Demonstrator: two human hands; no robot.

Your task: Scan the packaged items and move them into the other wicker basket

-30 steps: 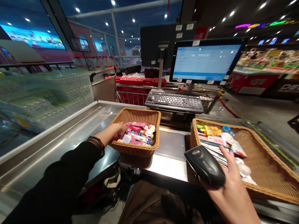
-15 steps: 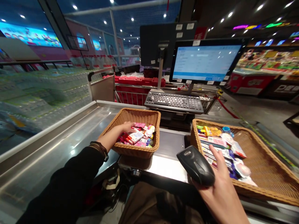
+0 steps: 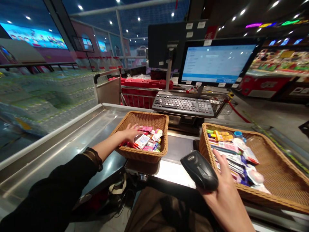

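My left hand (image 3: pixel 130 132) reaches into a small wicker basket (image 3: pixel 142 154) full of small colourful packets (image 3: pixel 147 140). Its fingers curl down among the packets at the basket's left side; what they grip is hidden. My right hand (image 3: pixel 225 193) holds a black barcode scanner (image 3: pixel 199 169) low over the counter, next to the left rim of a larger wicker basket (image 3: pixel 272 174). That basket holds several flat packets and small items (image 3: pixel 231 151) along its left half.
A keyboard (image 3: pixel 183 104) and a lit monitor (image 3: pixel 217 62) stand behind the baskets. A steel counter (image 3: pixel 79 135) runs to the left, edged by a glass panel. Red shopping carts (image 3: pixel 145 90) stand behind the till. A brown bag (image 3: pixel 154 212) lies below the counter edge.
My left hand has shifted right and deeper among the packets in the small basket. My right hand with the scanner has drifted slightly left.
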